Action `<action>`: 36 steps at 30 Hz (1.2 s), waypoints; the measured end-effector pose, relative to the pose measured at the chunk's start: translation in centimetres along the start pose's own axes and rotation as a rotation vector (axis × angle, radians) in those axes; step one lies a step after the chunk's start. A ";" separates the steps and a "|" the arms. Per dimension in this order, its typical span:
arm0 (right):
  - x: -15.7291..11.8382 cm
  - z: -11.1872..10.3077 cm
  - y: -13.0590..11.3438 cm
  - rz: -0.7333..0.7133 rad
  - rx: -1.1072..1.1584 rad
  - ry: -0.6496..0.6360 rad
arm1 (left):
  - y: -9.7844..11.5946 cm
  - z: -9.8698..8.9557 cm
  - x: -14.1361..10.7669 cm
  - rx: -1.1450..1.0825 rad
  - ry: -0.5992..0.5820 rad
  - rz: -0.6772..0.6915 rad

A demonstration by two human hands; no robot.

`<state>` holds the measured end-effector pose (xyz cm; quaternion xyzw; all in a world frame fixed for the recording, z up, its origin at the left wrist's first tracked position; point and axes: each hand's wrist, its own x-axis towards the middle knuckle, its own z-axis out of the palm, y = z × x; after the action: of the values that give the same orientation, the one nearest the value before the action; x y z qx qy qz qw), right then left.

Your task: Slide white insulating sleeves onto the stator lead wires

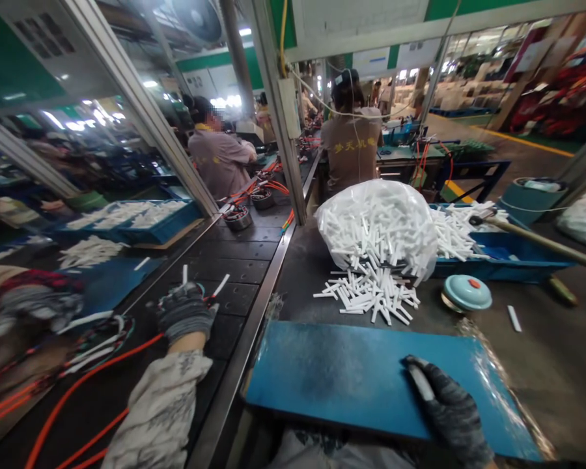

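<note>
Two gloved hands appear in the head view. The right hand (449, 412), nearly closed, grips a white tube (421, 382) over a blue mat (342, 374), near a tube pile (371, 293). The left hand (185, 312) bends over the dark conveyor (234, 264); its grip is unclear, fingertips hidden. A co-worker's glove (39, 303) is blurred, far left.

A pale blue round container (466, 293) with an orange spot on top sits on the dark bench (439, 314). Beyond a metal post (278, 117), one person (352, 146) has their back turned. At upper left is what looks like a large fan (198, 19), blurred.
</note>
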<state>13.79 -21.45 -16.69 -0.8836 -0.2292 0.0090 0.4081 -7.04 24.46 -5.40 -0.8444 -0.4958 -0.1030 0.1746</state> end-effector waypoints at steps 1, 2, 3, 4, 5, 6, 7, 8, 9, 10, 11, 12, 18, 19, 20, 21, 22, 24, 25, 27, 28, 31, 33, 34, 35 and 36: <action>0.0 0.0 0.0 -0.002 0.001 0.000 | 1.2 -0.7 -0.2 0.047 0.019 0.023; 0.0 0.0 0.1 -0.005 0.000 -0.005 | 2.6 -1.6 -0.5 0.066 0.025 0.067; 0.0 0.0 0.1 -0.010 -0.005 -0.015 | 4.3 -2.4 -0.9 0.031 0.001 0.161; 0.1 0.0 0.1 -0.013 -0.014 -0.023 | 6.1 -3.1 -1.4 -0.046 -0.032 0.288; 0.1 -0.1 0.1 -0.016 -0.026 -0.025 | 7.9 -3.7 -1.7 -0.130 -0.069 0.344; 0.1 -0.1 0.1 -0.020 -0.039 -0.023 | 9.6 -3.9 -2.0 -0.213 -0.122 0.361; 0.1 -0.1 0.0 -0.026 -0.050 -0.019 | 11.2 -3.8 -2.2 -0.295 -0.191 0.366; 0.1 -0.1 -0.1 -0.035 -0.058 -0.014 | 12.4 -3.4 -2.3 -0.363 -0.269 0.338; 0.1 -0.1 -0.2 -0.047 -0.061 -0.007 | 13.4 -2.6 -2.3 -0.405 -0.335 0.304; 0.0 -0.1 -0.3 -0.059 -0.061 0.000 | 14.0 -1.6 -2.1 -0.431 -0.393 0.257; 0.0 -0.1 -0.3 -0.068 -0.059 0.006 | 14.3 -0.3 -2.0 -0.455 -0.430 0.217; 0.0 -0.1 -0.4 -0.074 -0.058 0.016 | 14.4 1.0 -1.8 -0.494 -0.457 0.188; 0.0 0.0 -0.5 -0.067 -0.064 0.023 | 13.3 5.0 -1.3 -0.765 -0.470 0.175; 0.1 -0.1 -0.6 -0.065 -0.064 0.016 | 13.2 4.8 -1.3 -0.751 -0.474 0.187; 0.1 -0.1 -0.7 -0.066 -0.063 0.010 | 13.2 4.5 -1.4 -0.733 -0.481 0.197; 0.1 -0.2 -0.7 -0.069 -0.060 0.004 | 13.3 4.2 -1.5 -0.716 -0.487 0.201; 0.2 -0.2 -0.7 -0.071 -0.057 -0.001 | 13.4 3.9 -1.5 -0.701 -0.494 0.201; 0.2 -0.2 -0.7 -0.072 -0.051 0.001 | 13.6 3.6 -1.5 -0.680 -0.504 0.198; 0.1 -0.2 -0.7 -0.069 -0.051 0.007 | 13.7 3.5 -1.5 -0.675 -0.504 0.200; 0.1 -0.1 -0.7 -0.059 -0.055 0.012 | 13.7 3.5 -1.4 -0.669 -0.505 0.207; 0.1 -0.1 -0.7 -0.055 -0.058 0.012 | 13.7 3.5 -1.4 -0.664 -0.506 0.210; 0.1 -0.1 -0.7 -0.052 -0.065 0.004 | 13.7 3.4 -1.4 -0.634 -0.516 0.212; 0.1 -0.2 -0.7 -0.050 -0.065 0.007 | 13.7 3.3 -1.5 -0.617 -0.519 0.216; 0.1 -0.2 -0.8 -0.047 -0.064 0.006 | 13.7 3.3 -1.5 -0.607 -0.518 0.220; 0.0 -0.2 -0.8 -0.043 -0.060 0.004 | 13.7 3.3 -1.5 -0.598 -0.514 0.223; 0.0 -0.1 -0.8 -0.035 -0.055 0.003 | 13.7 3.3 -1.5 -0.589 -0.508 0.224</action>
<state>13.53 -21.10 -16.02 -0.8904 -0.2444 -0.0057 0.3840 4.18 18.46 -11.62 -0.9056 -0.3775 -0.0091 -0.1930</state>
